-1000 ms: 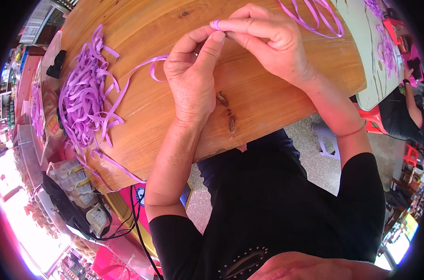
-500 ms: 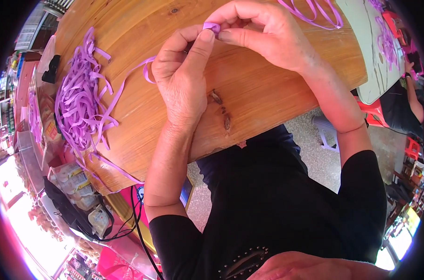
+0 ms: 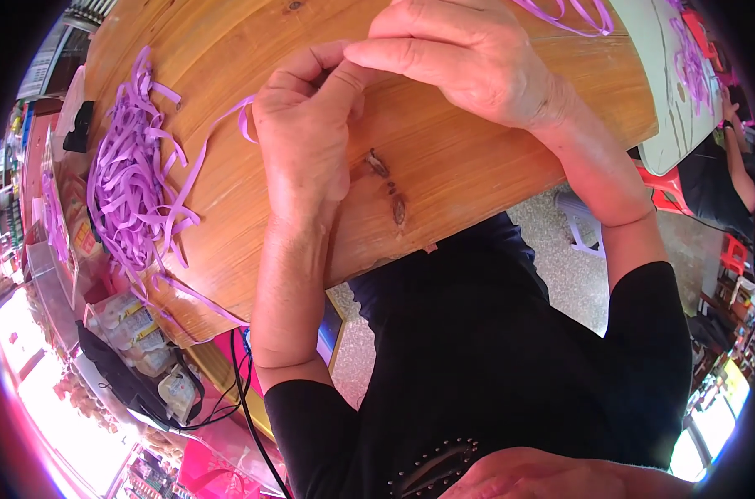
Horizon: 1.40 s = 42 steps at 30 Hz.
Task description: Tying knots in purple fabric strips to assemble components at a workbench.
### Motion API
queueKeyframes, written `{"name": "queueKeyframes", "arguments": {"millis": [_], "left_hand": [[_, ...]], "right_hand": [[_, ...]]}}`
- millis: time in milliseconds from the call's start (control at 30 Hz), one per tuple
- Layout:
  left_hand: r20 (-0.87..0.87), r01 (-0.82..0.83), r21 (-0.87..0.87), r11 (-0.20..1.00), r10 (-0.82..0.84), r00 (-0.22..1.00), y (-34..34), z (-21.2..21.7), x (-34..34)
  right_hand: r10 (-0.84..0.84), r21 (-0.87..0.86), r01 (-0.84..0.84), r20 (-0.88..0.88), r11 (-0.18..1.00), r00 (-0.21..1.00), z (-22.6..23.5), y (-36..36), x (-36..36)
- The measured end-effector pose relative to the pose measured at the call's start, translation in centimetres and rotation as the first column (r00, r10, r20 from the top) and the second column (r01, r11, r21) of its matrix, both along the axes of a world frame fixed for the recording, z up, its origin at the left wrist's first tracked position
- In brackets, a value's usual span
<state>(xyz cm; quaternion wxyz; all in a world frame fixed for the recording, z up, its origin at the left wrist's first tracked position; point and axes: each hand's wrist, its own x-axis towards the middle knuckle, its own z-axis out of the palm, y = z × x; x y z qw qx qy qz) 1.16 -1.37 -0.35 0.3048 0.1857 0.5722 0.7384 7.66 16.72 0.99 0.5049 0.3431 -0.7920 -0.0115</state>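
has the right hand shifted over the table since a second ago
Yes. The right hand has slid left toward the left hand, judged against the dark knots in the wooden table; its fingertips now overlap the left thumb.

Black short-sleeved top w/ small metal studs near neckline, bare forearms, left hand & right hand w/o rings

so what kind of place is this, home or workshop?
Probably a small craft or shop workspace, not a home: a heap of purple ribbon strips on a wooden table, packaged goods stacked beside it, and red plastic stools on a speckled floor.
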Motion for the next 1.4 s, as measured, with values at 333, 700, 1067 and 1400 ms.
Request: {"name": "queueKeyframes", "arguments": {"millis": [333, 700, 1067, 1400], "left_hand": [[0.155, 0.154, 0.048, 0.987, -0.160, 0.975, -0.4, 0.6, -1.0], [-0.215, -0.064, 0.088, 0.994, 0.081, 0.973, -0.2, 0.0, -0.2], [0.040, 0.049, 0.289, 0.956, -0.064, 0.997, 0.2, 0.1, 0.5], [0.181, 0.182, 0.528, 0.830, -0.319, 0.930, -0.1, -0.1, 0.1]], "right_hand": [[0.052, -0.411, 0.116, 0.376, 0.904, 0.925, 0.9, -0.7, 1.2], [0.336, -0.716, 0.284, 0.590, 0.638, 0.734, 3.0, -3.2, 3.0], [0.489, -0.816, 0.347, 0.561, 0.462, 0.668, 2.5, -2.8, 2.9], [0.756, -0.770, 0.616, 0.501, 0.169, 0.420, 3.0, -3.0, 2.6]]}}
